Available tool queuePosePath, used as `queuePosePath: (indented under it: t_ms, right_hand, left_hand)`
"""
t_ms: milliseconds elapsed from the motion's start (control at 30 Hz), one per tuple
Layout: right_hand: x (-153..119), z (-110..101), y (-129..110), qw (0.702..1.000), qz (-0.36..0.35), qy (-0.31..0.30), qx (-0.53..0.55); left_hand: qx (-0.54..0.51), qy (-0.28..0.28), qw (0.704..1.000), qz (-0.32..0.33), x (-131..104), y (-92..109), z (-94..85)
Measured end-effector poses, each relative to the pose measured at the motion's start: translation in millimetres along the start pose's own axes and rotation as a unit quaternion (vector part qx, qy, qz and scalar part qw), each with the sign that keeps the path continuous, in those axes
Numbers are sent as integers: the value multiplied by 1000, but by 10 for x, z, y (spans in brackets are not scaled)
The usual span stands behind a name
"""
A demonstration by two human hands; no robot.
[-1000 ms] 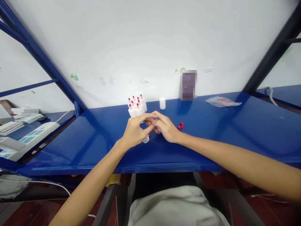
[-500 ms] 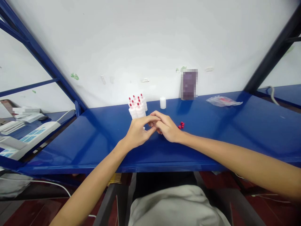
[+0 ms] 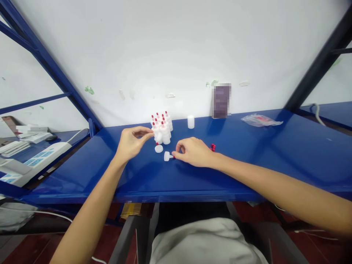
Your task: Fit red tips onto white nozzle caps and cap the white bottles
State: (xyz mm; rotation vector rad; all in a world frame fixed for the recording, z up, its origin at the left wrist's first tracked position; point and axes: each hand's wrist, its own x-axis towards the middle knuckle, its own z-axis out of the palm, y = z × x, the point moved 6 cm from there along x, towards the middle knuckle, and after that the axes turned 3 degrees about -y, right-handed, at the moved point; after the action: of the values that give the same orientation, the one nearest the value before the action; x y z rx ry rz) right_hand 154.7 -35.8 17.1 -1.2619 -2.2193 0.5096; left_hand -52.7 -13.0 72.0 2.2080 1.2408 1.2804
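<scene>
Left hand (image 3: 131,143) pinched small bottle (image 3: 158,137) at edge of bottle cluster (image 3: 162,126). Right hand (image 3: 192,152) gripped red tip of lying nozzle cap (image 3: 167,156); loose white cap (image 3: 158,148) sat between.

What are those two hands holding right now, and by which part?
The left hand pinches a small white bottle at the edge of the cluster by its side. The right hand grips a lying nozzle cap by its red tip.

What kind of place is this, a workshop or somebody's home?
Probably a small assembly or packing workbench: a blue metal bench on a frame, a cluster of small white bottles with red caps, loose red caps, and a plastic bag.
</scene>
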Motion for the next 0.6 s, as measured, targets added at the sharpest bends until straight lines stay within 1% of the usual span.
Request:
queuePosePath:
  t_ms: [67,133,267,333,467,567,600]
  right_hand:
    - [-14,74,-28,999,-10,-27,-44]
    - [-29,124,-68,995,-28,-45,-85]
    - [-32,138,-114,990,-54,-70,-112]
    - [-18,102,-116,991,-59,-71,-96]
    - [24,-16,-113,996,-59,-65,-31]
    - [78,-164,-140,998,-62,-30,6]
    - [106,-215,-153,998,-61,-16,14]
  left_hand:
    - [61,-15,998,29,-21,-9,-16]
    - [106,-36,991,68,-49,20,42]
    - [134,-75,982,112,-72,43,182]
    - [146,-92,976,133,-75,37,219]
    - [177,-107,965,161,-95,-11,243]
    - [178,-130,961,164,-120,-52,274]
    - [173,-130,963,160,-124,-62,272]
